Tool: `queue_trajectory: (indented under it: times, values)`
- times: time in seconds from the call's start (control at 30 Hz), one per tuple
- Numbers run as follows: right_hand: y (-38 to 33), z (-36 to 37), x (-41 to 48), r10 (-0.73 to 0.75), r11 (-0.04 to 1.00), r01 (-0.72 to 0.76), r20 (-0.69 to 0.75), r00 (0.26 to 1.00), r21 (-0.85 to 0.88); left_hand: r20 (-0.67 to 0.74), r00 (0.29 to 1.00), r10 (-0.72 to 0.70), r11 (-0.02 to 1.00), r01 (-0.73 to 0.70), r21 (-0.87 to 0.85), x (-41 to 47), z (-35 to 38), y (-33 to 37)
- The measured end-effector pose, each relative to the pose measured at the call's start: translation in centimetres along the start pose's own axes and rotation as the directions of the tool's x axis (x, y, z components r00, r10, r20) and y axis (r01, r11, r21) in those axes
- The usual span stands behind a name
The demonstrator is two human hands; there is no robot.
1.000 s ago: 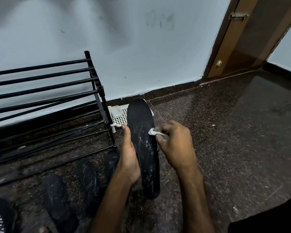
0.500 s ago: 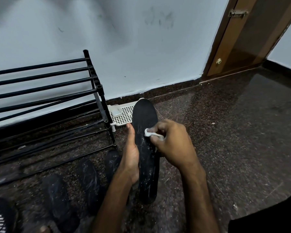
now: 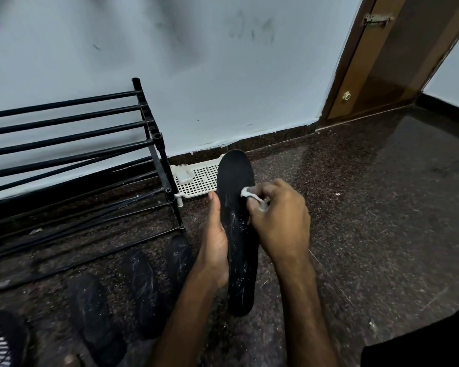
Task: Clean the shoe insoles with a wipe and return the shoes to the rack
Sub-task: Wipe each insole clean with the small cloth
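Left hand (image 3: 216, 245) grips black insole (image 3: 234, 178) by its left edge, held above the floor just right of the rack (image 3: 157, 135). Right hand (image 3: 281, 221) fingers pinch white wipe (image 3: 247, 192) against insole's upper half. Dark shoes (image 3: 141, 287) on floor in front of rack.

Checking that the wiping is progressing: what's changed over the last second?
The insole swung its far tip right, covering more of the white tray. The right hand slid the wipe slightly toward that tip. Unchanged: the left hand holds the insole, right fingers pinch the wipe, rack and floor shoes sit where they were.
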State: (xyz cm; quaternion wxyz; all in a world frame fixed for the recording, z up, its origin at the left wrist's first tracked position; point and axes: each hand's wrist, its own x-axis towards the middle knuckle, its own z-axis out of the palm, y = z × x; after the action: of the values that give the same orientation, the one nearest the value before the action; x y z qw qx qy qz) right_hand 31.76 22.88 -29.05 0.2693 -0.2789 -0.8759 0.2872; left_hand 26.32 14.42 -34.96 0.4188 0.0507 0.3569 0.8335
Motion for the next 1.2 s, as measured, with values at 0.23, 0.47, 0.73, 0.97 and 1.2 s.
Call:
queue_trajectory:
  times: [0.23,0.47,0.73,0.97,1.2]
  values:
    - [0.5,-0.6,0.0,0.077,0.989,-0.063,0.102,0.992,-0.136,0.024,0.999,-0.027,0.999,0.028,-0.036,-0.1,-0.4,0.1]
    - [-1.0,-0.2,0.1,-0.054,0.998,0.056,0.293,0.955,0.000,0.045,0.998,-0.032,0.997,0.035,-0.074,-0.1,-0.7,-0.2]
    - [-1.1,-0.1,0.1,-0.111,0.993,0.097,0.274,0.955,0.065,0.049,0.997,-0.055,0.993,0.060,-0.104,-0.1,-0.9,-0.1]
    - [-0.8,-0.2,0.4,0.002,0.996,0.000,0.023,1.000,-0.090,0.037,0.997,-0.074,0.997,0.074,-0.011,0.0,-0.8,-0.1]
    - [0.1,-1.0,0.4,0.044,0.996,-0.031,0.148,0.988,-0.088,0.092,0.992,-0.087,0.996,0.087,0.008,-0.1,-1.3,0.4]
